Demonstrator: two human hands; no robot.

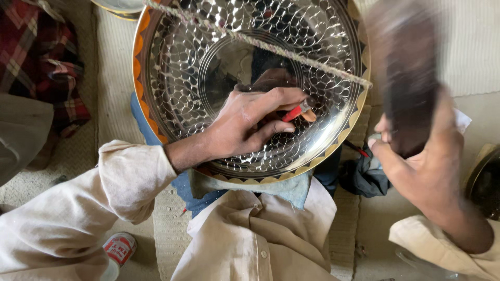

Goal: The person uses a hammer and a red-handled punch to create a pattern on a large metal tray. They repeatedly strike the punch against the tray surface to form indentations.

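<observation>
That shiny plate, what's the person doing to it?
A person sits with a big round metal plate propped on their lap. It is covered in a leafy pattern. The left hand presses a small red-handled tool against the plate's surface. The right hand is raised beside the plate and grips a dark mallet, blurred with motion. A cord stretches across the plate, and a dark cloth lies beside it.

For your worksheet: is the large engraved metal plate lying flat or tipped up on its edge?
Tipped. The large engraved metal plate leans, lower rim on blue cloth at the lap; left hand presses a red-handled tool to it.
</observation>
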